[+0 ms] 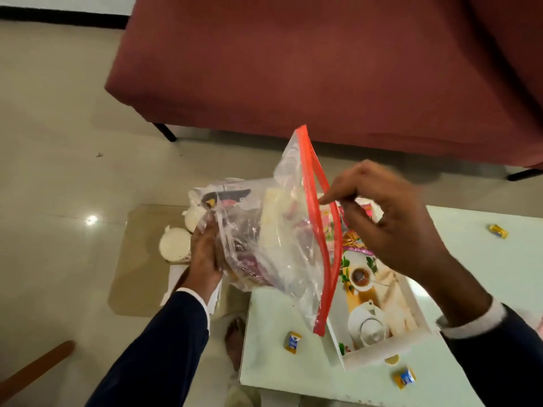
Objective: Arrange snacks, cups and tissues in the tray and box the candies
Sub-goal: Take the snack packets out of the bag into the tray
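A clear zip bag (273, 230) with a red seal strip hangs in the air over the table's left edge, packed with snack packets. My left hand (205, 251) grips its bottom from below. My right hand (385, 218) is at the bag's open mouth, a finger hooked on the red strip. Under the bag lies a white tray (388, 351) printed with a teapot and cup. Pink snack packets (357, 242) lie at the tray's far end. Wrapped candies lie loose on the white table: one candy (292, 342) left of the tray, one candy (405, 377) near the front, one candy (498, 231) far right.
The white table (279, 371) ends just left of the tray. Beyond it is a lower glass table (138, 259) with white lids (174, 243) on it. A maroon sofa (323, 69) fills the back. A bare foot (235, 339) is on the tiled floor.
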Motion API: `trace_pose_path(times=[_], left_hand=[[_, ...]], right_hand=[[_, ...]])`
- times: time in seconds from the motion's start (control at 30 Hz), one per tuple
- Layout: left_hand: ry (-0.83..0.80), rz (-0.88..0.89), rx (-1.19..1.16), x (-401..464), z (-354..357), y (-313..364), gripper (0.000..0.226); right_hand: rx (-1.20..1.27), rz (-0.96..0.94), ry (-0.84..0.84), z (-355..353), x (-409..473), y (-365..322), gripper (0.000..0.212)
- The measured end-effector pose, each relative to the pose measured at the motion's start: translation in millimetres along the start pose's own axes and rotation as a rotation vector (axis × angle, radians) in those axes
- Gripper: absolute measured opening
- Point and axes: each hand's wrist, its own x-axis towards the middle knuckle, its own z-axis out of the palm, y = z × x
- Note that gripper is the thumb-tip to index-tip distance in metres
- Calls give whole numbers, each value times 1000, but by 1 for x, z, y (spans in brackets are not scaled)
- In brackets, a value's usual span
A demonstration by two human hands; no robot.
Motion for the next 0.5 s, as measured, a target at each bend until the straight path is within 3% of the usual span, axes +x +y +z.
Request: trace_pose_path(times=[0.1, 0.2, 0.27, 0.33, 0.43, 0.47, 0.5], left_hand=[[17, 22, 8, -3, -4, 2, 53], [-2, 64, 7, -6, -3, 6, 45], [-28, 67, 13, -8, -2, 9, 42], [-54, 60, 27, -11, -1, 12, 43], [-77, 31, 15, -16, 0, 11, 39], [-74, 23, 9, -17, 1, 10, 39], [-61, 21, -2, -17, 3, 9, 40]], right_hand=[[-82, 76, -249, 1, 8, -15, 28], [43, 254, -366, 4, 16, -20, 35], [106, 381, -556, 11, 24, -23, 34], [132, 349, -708, 21, 28, -26, 29], [95, 255, -624, 38, 22, -28, 23], [96, 274, -571, 42, 16, -29, 29], [163, 412, -589, 47, 13, -28, 31]])
